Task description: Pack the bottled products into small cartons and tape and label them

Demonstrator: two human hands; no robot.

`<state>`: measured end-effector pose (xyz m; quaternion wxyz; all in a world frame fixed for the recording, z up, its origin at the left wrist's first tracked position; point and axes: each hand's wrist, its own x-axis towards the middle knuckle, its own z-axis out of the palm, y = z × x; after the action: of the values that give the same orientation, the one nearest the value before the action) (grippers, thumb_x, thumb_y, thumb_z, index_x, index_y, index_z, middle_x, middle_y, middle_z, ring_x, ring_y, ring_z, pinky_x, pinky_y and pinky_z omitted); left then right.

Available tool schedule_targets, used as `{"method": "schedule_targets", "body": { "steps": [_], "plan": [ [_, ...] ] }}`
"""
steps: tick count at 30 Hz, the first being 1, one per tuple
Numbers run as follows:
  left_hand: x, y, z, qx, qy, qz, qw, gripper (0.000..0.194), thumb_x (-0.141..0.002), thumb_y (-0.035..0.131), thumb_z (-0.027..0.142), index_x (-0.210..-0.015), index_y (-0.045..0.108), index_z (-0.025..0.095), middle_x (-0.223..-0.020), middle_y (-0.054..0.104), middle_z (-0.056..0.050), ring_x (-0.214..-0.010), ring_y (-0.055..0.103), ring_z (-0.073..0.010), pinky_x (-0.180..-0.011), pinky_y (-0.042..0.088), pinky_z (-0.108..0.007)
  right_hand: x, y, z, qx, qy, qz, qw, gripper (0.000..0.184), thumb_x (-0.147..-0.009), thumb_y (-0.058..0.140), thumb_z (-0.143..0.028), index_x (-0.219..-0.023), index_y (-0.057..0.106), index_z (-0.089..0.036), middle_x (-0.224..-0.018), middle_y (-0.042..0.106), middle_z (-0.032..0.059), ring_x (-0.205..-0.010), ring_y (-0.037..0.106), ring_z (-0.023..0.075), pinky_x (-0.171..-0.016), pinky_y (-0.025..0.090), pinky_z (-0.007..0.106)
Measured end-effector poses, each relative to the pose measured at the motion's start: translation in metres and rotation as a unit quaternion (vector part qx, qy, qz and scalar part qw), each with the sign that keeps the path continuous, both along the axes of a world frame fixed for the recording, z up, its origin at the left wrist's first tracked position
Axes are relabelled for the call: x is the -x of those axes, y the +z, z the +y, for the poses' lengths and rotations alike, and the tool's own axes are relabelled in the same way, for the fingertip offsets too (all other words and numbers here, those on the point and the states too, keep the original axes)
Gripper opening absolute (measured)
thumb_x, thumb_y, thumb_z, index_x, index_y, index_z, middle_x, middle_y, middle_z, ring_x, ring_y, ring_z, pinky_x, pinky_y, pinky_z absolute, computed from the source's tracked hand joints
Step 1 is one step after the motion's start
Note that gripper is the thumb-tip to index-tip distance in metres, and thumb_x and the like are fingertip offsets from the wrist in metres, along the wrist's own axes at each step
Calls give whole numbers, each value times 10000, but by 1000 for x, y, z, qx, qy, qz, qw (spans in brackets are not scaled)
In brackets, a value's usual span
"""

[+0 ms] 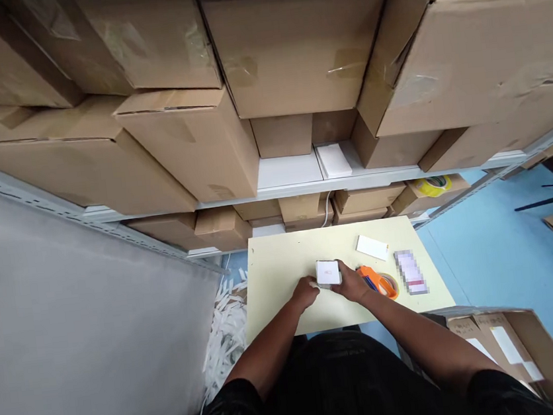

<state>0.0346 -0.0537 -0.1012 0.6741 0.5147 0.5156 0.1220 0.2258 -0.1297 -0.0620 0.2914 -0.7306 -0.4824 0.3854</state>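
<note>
While tabletop (273,268) pale; floor (498,229) blue

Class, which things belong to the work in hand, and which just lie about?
In the work:
small white box, in the right hand, left hand close by
orange tape dispenser, perhaps

Seemingly lying about:
flat white box
blurred phone-like item
yellow tape roll
shelved cartons

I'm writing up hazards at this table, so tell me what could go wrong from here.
The right hand, gripping the small white box, is close beside the orange tape dispenser and might knock it. The pixelated item lies near the right edge of the table, so a stray nudge could push it off. The white strips heaped low down to the left might be slippery underfoot.
</note>
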Motion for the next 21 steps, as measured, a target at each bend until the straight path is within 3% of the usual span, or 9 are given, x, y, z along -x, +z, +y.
{"method": "schedule_targets", "body": {
  "steps": [3, 6, 9, 12, 16, 21],
  "plan": [
    [7, 10, 3, -35, 15, 49, 998, 296, -712, 776, 221, -977, 648, 192, -1034, 677, -81, -1016, 642, -273, -1015, 464, -446, -5, -7, -3, 18, 15, -13, 1000, 734, -680, 819, -211, -1358, 546, -272, -1139, 754, 68, -941, 737, 264, -802, 551, 385],
    [12, 35, -2, -125, 12, 29, 992, 250, -870, 673, 300, -1103, 653, 214, -1184, 660, -84, -1048, 640, -239, -993, 487, -391, -10, -12, -8, 13, 30, -10, 999, 827, -686, 821, -219, -1447, 503, -275, -1224, 731, 90, -1016, 733, 280, -877, 557, 427],
    [9, 68, -11, -242, -16, -16, 970, 400, -905, 658, 331, -1291, 601, 243, -1315, 591, -92, -1016, 637, -212, -874, 535, -348, -16, -10, -15, -4, 48, 13, 999, 977, -656, 854, -239, -1536, 433, -291, -1399, 652, 119, -1183, 687, 299, -986, 540, 466],
    [-3, 92, -18, -286, -49, -11, 957, 530, -852, 714, 287, -1365, 582, 259, -1378, 546, -98, -1022, 625, -214, -854, 548, -349, -25, -2, -19, -19, 81, 20, 996, 1008, -659, 870, -299, -1561, 419, -307, -1520, 560, 119, -1341, 595, 305, -1074, 506, 483],
    [-19, 102, -22, -259, -44, 18, 965, 547, -811, 705, 203, -1348, 616, 259, -1386, 555, -98, -1119, 614, -251, -963, 533, -397, -33, 12, -19, -13, 108, 19, 994, 945, -680, 863, -343, -1538, 468, -296, -1496, 579, 114, -1335, 595, 310, -1112, 479, 512],
    [-25, 101, -25, -227, 33, 99, 968, 553, -788, 746, 242, -1323, 605, 242, -1376, 560, -106, -1184, 591, -284, -1038, 469, -408, -33, 23, -21, -46, 100, 37, 993, 897, -665, 877, -356, -1490, 526, -318, -1498, 579, 90, -1305, 608, 302, -1112, 483, 505]
  ]
}}
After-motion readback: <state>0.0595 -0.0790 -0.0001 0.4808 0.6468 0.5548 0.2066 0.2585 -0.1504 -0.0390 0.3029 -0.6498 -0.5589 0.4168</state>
